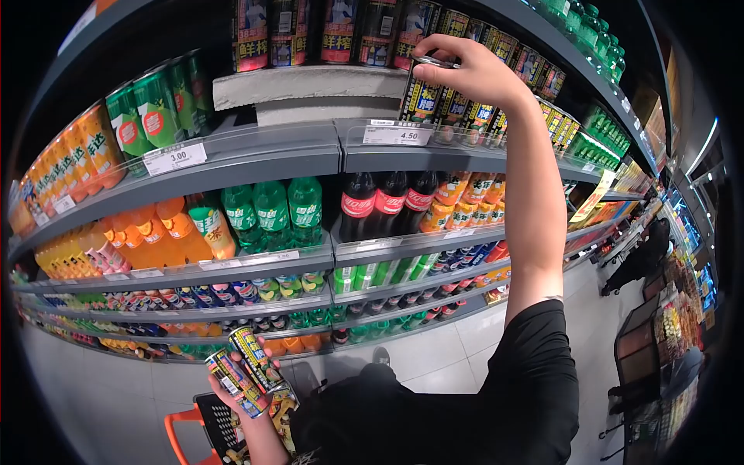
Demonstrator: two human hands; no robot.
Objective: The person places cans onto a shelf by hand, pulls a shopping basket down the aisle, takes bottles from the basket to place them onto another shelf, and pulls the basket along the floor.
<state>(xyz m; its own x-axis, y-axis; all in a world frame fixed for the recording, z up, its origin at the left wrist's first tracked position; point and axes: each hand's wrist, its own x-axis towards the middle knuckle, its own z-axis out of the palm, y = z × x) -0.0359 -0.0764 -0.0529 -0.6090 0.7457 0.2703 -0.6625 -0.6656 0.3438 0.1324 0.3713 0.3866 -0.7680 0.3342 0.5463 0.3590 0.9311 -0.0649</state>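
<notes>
Fingers [435,75] of right hand [479,71] clamped on black can's [418,102] top, near upper shelf's [422,159] front edge. Left hand [237,411] clamped round two cans [235,384], palm hidden. Right forearm [535,201] blocks lower shelves; basket [211,411] partly covered.

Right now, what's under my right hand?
Under your right hand is a black-and-yellow drink can, gripped by its top. Similar cans stand beside it. The hand covers part of its top, and whatever is directly behind is hidden.
</notes>
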